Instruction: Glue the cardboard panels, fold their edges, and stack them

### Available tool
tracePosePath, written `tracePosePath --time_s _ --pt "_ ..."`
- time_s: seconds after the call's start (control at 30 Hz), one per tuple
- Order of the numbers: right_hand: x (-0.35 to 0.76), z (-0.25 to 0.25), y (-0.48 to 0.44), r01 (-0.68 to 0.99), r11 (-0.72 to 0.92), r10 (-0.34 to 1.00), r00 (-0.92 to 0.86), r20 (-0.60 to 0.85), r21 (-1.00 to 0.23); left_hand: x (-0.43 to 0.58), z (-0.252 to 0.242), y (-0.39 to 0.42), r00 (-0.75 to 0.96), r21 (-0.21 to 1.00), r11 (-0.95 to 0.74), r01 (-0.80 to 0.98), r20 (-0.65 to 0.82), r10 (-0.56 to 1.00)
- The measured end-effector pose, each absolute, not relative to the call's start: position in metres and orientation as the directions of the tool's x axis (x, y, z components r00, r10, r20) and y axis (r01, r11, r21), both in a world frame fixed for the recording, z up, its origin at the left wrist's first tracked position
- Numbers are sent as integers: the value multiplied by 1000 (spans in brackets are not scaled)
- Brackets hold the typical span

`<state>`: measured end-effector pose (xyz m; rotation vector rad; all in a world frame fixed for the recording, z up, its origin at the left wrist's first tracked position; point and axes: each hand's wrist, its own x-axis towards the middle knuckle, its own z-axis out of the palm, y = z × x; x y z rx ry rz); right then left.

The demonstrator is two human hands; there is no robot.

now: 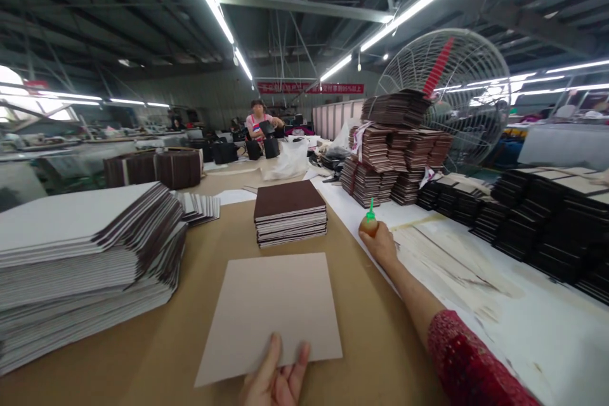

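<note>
My left hand point(275, 379) rests at the near edge of a grey square card point(273, 314) that lies flat on the brown table; its thumb and a finger lie on the card's lower edge. My right hand point(380, 244), arm stretched forward in a red sleeve, is closed around a small amber glue bottle point(368, 223) with a green nozzle, standing on the white strip of the table. A short stack of brown-topped boards point(290, 212) sits just beyond the card.
A large fanned pile of white and brown boards point(80, 260) fills the left. Tall brown stacks point(394, 146) and rows of black stacks point(547, 216) line the right, before a big fan point(451, 85). A person point(259, 120) works at the far end.
</note>
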<state>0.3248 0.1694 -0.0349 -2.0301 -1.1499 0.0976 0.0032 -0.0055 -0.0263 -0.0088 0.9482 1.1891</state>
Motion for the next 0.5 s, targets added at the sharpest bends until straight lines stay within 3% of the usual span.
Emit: tracePosePath --time_s 0.27,0.5 --pt "320 -22 158 598 -153 635 669 386 -787 13 -9 -7 -69 479 277 -833 -588 806" --pt "288 11 132 489 139 706 561 433 -861 10 -14 -8 -77 484 210 -850 -508 858"
